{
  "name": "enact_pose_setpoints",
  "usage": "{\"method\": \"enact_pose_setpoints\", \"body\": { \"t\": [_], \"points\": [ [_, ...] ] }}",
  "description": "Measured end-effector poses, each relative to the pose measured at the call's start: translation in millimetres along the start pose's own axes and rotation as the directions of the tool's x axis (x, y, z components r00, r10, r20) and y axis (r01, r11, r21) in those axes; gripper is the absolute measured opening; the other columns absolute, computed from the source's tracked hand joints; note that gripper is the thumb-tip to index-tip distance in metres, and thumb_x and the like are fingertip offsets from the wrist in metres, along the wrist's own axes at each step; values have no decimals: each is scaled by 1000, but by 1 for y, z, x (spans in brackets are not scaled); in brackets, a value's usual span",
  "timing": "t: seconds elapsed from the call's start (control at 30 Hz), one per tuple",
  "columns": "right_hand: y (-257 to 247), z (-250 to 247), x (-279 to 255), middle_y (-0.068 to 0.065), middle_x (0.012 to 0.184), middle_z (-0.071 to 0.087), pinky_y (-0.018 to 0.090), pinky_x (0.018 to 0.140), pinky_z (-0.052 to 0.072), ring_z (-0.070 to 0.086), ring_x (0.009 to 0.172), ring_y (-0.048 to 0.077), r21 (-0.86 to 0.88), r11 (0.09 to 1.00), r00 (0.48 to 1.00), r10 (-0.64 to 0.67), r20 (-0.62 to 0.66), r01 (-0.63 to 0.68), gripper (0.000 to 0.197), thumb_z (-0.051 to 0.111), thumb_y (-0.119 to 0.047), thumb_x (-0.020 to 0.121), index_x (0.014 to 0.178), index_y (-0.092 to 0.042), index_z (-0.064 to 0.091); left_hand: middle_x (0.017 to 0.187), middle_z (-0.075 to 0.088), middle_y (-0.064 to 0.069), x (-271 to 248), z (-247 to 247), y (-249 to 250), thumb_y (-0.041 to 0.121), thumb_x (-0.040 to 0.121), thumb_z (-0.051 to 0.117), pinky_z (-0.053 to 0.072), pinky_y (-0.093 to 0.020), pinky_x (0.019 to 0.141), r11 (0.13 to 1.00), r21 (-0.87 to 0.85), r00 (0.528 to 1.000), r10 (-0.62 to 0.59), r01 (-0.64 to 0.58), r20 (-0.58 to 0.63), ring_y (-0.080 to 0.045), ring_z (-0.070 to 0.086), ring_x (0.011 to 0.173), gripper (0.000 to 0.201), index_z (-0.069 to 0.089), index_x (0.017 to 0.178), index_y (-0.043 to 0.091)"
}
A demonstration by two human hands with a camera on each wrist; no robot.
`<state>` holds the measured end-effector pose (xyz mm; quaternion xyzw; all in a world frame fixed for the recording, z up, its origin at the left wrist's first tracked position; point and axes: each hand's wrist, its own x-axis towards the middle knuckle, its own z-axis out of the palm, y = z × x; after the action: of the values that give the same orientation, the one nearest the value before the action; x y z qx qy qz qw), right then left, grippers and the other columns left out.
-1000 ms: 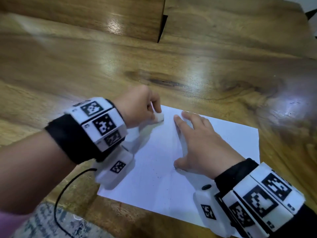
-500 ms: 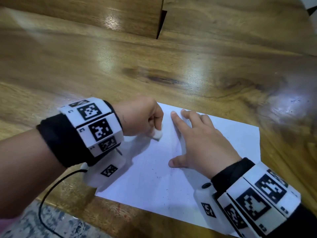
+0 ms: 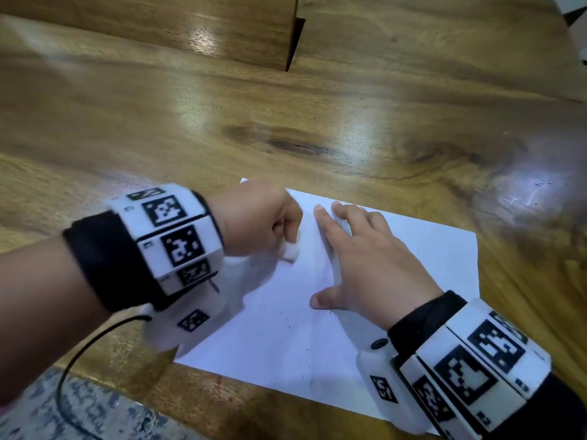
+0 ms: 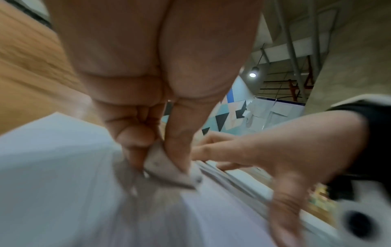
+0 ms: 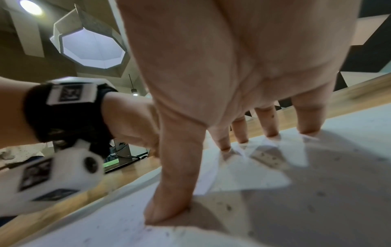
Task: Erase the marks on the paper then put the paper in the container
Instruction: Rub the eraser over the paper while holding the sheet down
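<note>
A white sheet of paper (image 3: 422, 265) lies flat on the wooden table (image 3: 190, 138) near its front edge. My left hand (image 3: 260, 220) pinches a small white eraser (image 3: 290, 250) and presses it on the paper's upper left part. In the left wrist view the eraser (image 4: 167, 168) sits between thumb and fingers, its tip on the paper (image 4: 52, 167). My right hand (image 3: 365, 258) lies flat on the middle of the sheet with straight, spread fingers (image 5: 268, 123), holding the paper (image 5: 338, 183) down. Small dark crumbs dot the sheet. No container is in view.
A raised wooden block or panel (image 3: 190, 30) stands at the back of the table, with a dark gap at its right end. A black cable (image 3: 73, 360) hangs from my left wrist over the table's front edge. Speckled floor (image 3: 79, 414) shows below.
My left hand has drawn the eraser down the paper toward me, from the top edge to a spot beside my right index finger. The right hand stays flat on the sheet.
</note>
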<state>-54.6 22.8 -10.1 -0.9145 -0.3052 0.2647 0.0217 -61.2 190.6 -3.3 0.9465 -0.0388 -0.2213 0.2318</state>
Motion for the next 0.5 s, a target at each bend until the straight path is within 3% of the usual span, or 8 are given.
{"method": "enact_pose_setpoints", "body": {
  "t": [0.1, 0.17, 0.23, 0.33, 0.4, 0.5],
  "points": [
    [0, 0, 0, -6, 155, -4, 31, 115, 12, 1, 141, 19, -13, 1000, 1000, -2, 4, 2, 114, 68, -58, 72, 148, -29, -12, 65, 57, 3, 26, -14, 4, 10, 72, 66, 32, -19, 51, 999, 2, 976, -38, 40, -214, -12, 50, 64, 9, 67, 81, 11],
    [0, 0, -1, -7, 155, -4, 31, 115, 13, 1, 140, 19, -7, 1000, 1000, 1, 10, -1, 115, 68, -58, 72, 148, -29, -12, 64, 55, 4, 31, -17, 3, 10, 72, 66, 34, -13, 53, 999, 23, 968, -23, 30, -250, -14, 48, 63, 8, 66, 80, 10],
    [0, 0, -1, -8, 155, -4, 30, 114, 13, 1, 141, 18, 10, 1000, 1000, 1, 6, -1, 115, 69, -58, 71, 149, -30, -11, 59, 53, 5, 17, -9, -2, 13, 72, 67, 33, -5, 51, 999, 38, 977, 14, -6, -211, -10, 45, 53, 4, 65, 73, 15],
    [1, 0, -1, -8, 155, -4, 30, 114, 14, 0, 141, 18, 16, 1000, 1000, -2, -1, 2, 115, 70, -57, 71, 149, -30, -10, 55, 51, 5, -20, 11, -6, 22, 71, 70, 33, -9, 52, 995, 64, 992, 86, -81, -90, -7, 44, 51, 25, 51, 54, 24],
    [1, 0, -1, -8, 156, -6, 31, 114, 13, -1, 142, 18, 14, 1000, 1000, -1, 1, 1, 115, 69, -57, 71, 149, -30, -10, 61, 57, 5, -33, 16, -7, 26, 71, 69, 39, -15, 58, 998, 47, 998, 52, -53, 26, -9, 50, 59, 20, 54, 58, 23],
    [1, 1, 0, -8, 156, -6, 32, 115, 13, -1, 142, 19, 12, 1000, 1000, 1, 5, -1, 115, 70, -56, 71, 149, -30, -10, 59, 57, 10, -24, 9, -6, 28, 69, 72, 34, -5, 54, 1000, 3, 1000, 13, -13, 17, -1, 52, 60, 9, 65, 72, 23]
  ]
}}
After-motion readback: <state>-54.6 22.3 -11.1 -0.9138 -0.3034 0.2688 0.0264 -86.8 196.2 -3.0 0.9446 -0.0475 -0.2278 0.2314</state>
